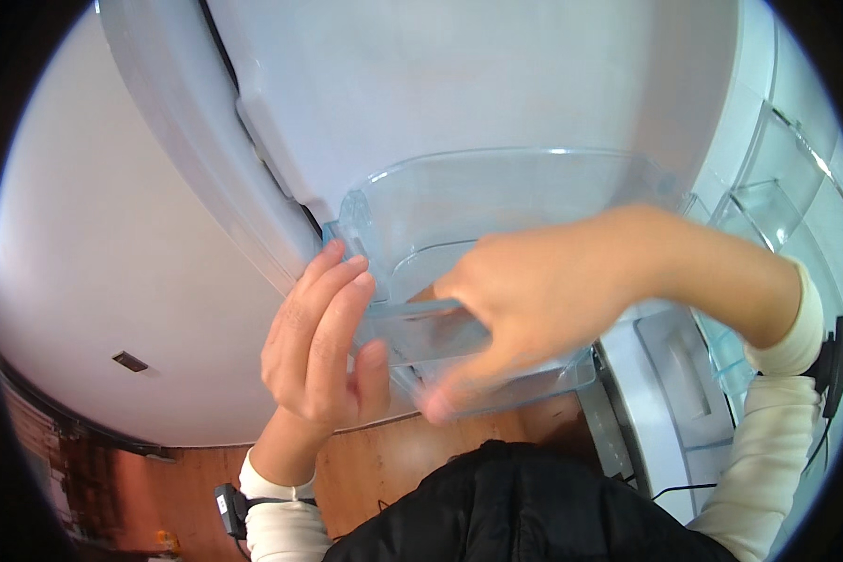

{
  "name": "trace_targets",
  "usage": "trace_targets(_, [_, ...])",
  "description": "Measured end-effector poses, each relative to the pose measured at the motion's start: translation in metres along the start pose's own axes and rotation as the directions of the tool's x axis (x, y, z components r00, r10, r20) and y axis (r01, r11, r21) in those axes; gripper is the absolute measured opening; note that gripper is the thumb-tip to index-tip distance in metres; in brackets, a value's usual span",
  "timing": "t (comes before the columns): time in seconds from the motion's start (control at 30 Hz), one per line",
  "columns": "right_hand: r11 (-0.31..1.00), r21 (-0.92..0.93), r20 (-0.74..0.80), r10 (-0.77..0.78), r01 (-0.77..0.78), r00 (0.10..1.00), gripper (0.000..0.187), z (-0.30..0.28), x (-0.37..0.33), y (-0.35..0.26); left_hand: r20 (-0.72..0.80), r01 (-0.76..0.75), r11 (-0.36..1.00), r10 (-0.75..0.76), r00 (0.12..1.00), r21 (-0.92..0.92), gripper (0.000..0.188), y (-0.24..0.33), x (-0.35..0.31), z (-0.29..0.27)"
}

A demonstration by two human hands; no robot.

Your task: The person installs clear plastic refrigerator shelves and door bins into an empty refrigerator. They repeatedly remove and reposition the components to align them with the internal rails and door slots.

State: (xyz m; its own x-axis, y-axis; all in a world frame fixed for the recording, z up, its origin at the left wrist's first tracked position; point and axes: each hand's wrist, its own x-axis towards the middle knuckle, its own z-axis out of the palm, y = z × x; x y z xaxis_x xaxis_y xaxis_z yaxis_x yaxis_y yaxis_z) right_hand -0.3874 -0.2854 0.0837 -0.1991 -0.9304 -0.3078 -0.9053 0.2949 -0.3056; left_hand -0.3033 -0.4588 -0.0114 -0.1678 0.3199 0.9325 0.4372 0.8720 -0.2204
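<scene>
A clear, bluish plastic fridge door bin [525, 178] sits against the white inner panel of a fridge door. My right hand [553, 281] straddles the bin's front wall, thumb outside and fingers inside; the thumb is smeared by motion. Those fingers show only partly through the plastic. At the bin's left end, my left hand [323, 347] has its fingers stretched out and close together against the end wall, its thumb apart from them near the front corner.
The white fridge door [112, 234] curves along the left side. On the right are clear shelves [768, 206] inside the fridge and a white drawer [684, 365]. Wooden floor [384, 459] shows below, behind the black padded garment [515, 506] I wear.
</scene>
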Motion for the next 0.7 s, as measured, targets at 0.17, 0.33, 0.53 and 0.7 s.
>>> trace_targets(0.17, [0.993,-0.120,-0.288,-0.023,-0.012,0.957,0.047,-0.011,-0.015,0.000,0.096,0.132,0.984,-0.121,0.988,-0.117,0.036,0.000,-0.008,-0.021])
trace_targets(0.33, [0.907,-0.409,-0.673,-0.226,-0.100,0.704,0.037,-0.001,-0.007,-0.008,-0.285,0.067,0.987,-0.107,0.953,-0.146,0.033,0.000,-0.026,-0.031])
trace_targets(0.53, [0.929,-0.369,-0.387,-0.114,-0.040,0.915,0.039,0.027,0.011,-0.020,-0.218,0.097,0.983,-0.130,0.967,-0.153,0.029,-0.005,-0.041,-0.035])
trace_targets(0.7, [0.938,-0.346,-0.457,-0.139,-0.032,0.879,0.048,0.026,0.015,-0.028,-0.274,0.116,0.971,-0.173,0.946,-0.211,0.027,-0.009,-0.044,-0.034])
